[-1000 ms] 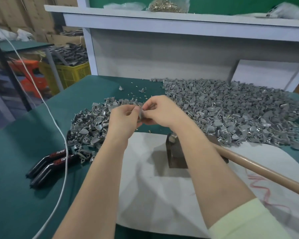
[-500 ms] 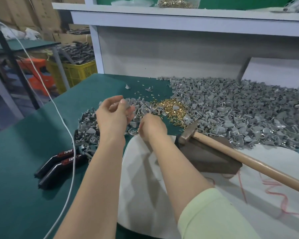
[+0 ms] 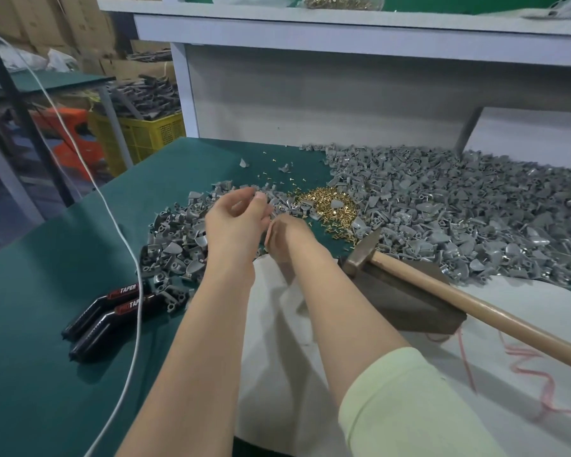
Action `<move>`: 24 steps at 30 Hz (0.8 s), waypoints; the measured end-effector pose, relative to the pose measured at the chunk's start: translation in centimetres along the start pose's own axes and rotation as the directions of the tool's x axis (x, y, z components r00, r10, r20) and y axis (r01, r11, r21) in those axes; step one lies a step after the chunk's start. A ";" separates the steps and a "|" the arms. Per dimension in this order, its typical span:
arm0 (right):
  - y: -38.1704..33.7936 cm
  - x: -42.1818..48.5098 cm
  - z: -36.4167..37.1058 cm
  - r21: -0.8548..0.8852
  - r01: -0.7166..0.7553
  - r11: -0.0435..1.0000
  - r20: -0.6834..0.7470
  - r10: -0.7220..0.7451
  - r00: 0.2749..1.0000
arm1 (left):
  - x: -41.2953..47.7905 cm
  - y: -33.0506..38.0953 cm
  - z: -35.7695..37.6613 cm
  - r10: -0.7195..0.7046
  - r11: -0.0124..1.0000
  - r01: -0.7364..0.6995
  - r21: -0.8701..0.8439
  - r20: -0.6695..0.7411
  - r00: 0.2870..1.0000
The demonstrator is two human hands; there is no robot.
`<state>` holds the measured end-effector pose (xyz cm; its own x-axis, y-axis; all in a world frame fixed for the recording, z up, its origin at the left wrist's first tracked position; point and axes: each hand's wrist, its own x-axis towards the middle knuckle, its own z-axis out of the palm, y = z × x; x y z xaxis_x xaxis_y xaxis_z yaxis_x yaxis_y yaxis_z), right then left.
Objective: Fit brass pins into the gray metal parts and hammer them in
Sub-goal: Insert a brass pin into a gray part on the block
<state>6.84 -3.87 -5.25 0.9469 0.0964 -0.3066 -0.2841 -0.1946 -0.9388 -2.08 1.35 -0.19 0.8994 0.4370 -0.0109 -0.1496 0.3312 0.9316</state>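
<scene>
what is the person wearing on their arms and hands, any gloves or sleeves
No gloves: the left hand and right hand are bare, with no rings or watch showing. The right arm wears a pale yellow-green sleeve that ends well short of the wrist. No sleeve shows on the left arm.

Workshop setting: a green-topped workbench stood below a white shelf with a gray back panel; at left were a yellow crate, cardboard boxes and a second table
</scene>
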 end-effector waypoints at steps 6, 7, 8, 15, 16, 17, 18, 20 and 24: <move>-1.0 -2.4 -0.4 -0.493 0.140 0.858 -0.031 -0.178 0.983 | -0.5 0.4 0.1 0.035 0.999 -0.035 0.028 -0.011 0.999; -1.3 -3.2 -0.5 -0.481 0.247 0.841 -0.011 -0.287 0.958 | -0.7 0.6 0.2 0.053 0.998 -0.053 0.025 -0.019 0.998; -1.9 -4.0 -0.9 -0.481 0.296 0.825 -0.056 -0.365 0.929 | -0.9 0.9 0.5 0.075 0.997 -0.075 0.022 -0.026 0.997; -7.1 -11.2 -8.3 -0.459 0.514 0.725 -0.146 -0.632 0.761 | -3.3 2.6 2.7 0.259 0.965 -0.262 0.020 0.095 0.961; -7.1 -12.3 -9.9 -0.471 0.506 0.723 -0.138 -0.627 0.767 | -3.9 2.4 3.3 0.265 0.958 -0.279 0.059 0.177 0.948; -7.0 -13.4 -11.7 -0.482 0.493 0.724 -0.128 -0.615 0.778 | -4.5 2.1 3.9 0.265 0.945 -0.304 0.121 0.264 0.928; -6.6 -14.3 -13.3 -0.484 0.467 0.740 -0.134 -0.590 0.796 | -5.2 1.8 4.5 0.264 0.919 -0.343 0.193 0.347 0.900; -5.2 -15.7 -15.9 -0.488 0.384 0.784 -0.154 -0.510 0.846 | -6.4 0.9 5.6 0.250 0.837 -0.442 0.323 0.494 0.833; -1.3 -17.0 -19.1 -0.564 0.206 0.800 -0.218 -0.385 0.897 | -8.6 -0.9 7.1 0.075 0.538 -0.629 0.561 0.711 0.699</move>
<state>-6.01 -23.90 4.16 0.9914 -0.0518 0.1205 0.0523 -0.6863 -0.7254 -6.77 -8.67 1.70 0.9096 -0.2643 0.3204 -0.4153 -0.5657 0.7124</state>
